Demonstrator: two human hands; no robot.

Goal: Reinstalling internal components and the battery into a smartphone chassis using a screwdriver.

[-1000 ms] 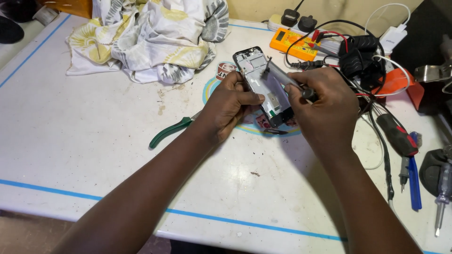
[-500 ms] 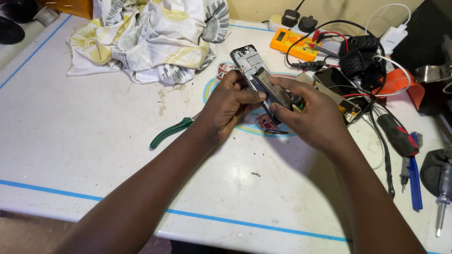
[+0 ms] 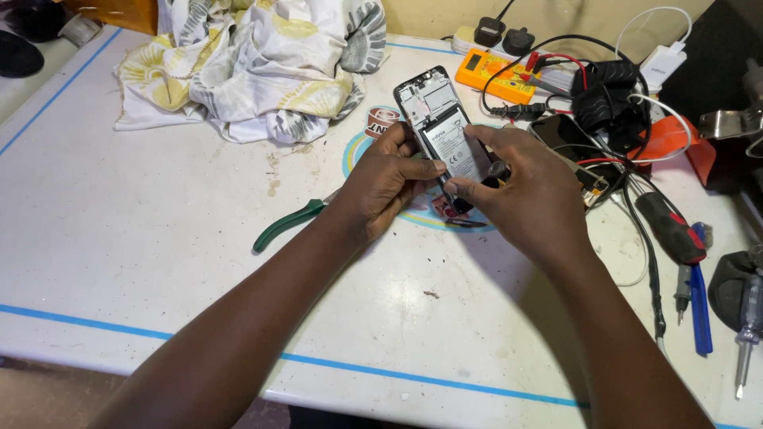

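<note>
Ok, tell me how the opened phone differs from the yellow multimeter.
The phone is dark, backless with its battery exposed, and held up in both hands; the multimeter is yellow, closed and lies on the table among cables. The phone looks longer. Both are flat rectangular devices.

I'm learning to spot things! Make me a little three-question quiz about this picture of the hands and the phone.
1. True or false: the opened phone is held with its back cover off and the battery showing.
2. Which tool lies on the table just beside the left hand? A) hammer B) green-handled pliers C) scissors
3. Fill the gap: the orange device near the table's far edge is a ____.

Key: 1 true. 2 B. 3 multimeter. The right hand grips the phone's lower end, and the left hand steadies its side.
</note>
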